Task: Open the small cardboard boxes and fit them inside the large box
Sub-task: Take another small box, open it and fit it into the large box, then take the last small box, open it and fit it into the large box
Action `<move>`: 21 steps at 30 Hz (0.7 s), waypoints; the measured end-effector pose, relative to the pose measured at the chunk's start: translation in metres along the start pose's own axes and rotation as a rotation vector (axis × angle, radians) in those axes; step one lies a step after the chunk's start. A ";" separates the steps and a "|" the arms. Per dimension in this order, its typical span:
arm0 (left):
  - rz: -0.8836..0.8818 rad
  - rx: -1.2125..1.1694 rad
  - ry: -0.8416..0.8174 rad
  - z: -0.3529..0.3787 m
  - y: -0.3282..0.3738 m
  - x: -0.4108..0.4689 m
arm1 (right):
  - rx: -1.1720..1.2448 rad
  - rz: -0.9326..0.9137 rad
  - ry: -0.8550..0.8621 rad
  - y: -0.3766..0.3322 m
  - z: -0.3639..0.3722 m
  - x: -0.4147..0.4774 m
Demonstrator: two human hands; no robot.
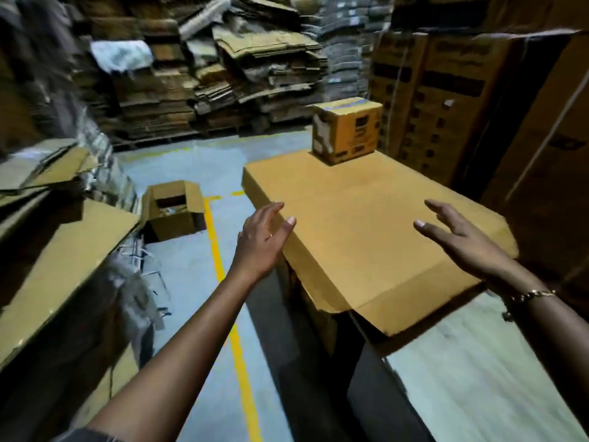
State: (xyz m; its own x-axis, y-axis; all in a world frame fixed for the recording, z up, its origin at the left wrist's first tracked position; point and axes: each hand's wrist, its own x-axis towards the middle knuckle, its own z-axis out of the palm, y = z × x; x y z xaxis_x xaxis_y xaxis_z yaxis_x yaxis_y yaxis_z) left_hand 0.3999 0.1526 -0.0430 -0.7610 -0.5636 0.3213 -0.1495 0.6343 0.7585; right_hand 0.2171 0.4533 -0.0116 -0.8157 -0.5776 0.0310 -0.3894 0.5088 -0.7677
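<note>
A small closed cardboard box point(347, 130) with blue tape on top stands at the far end of a wide flat cardboard sheet point(360, 224) that lies like a tabletop. My left hand point(263, 239) hovers at the sheet's left edge, fingers spread, holding nothing. Over the sheet's near right part my right hand point(459, 236) is also open and empty, a bracelet on its wrist. On the floor to the left stands a larger open box point(173, 210) with its flaps up; its inside is dark.
Stacks of flattened cardboard point(223, 74) fill the back wall. Tall printed cartons point(446, 100) stand at the right. A slanted cardboard sheet point(63, 269) and loose strapping lie at the left. A yellow floor line point(237, 346) runs along the grey aisle between them.
</note>
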 end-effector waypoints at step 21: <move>-0.324 -0.144 0.028 -0.030 -0.221 0.276 | 0.267 0.081 -0.186 -0.021 0.179 0.371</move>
State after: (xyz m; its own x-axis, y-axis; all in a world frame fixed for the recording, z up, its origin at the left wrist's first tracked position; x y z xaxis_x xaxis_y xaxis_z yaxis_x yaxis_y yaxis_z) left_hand 0.2419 -0.1586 -0.1054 -0.6705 -0.7391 0.0648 -0.2885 0.3402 0.8950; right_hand -0.0007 0.1140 -0.0990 -0.7376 -0.6614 -0.1360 -0.1800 0.3868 -0.9044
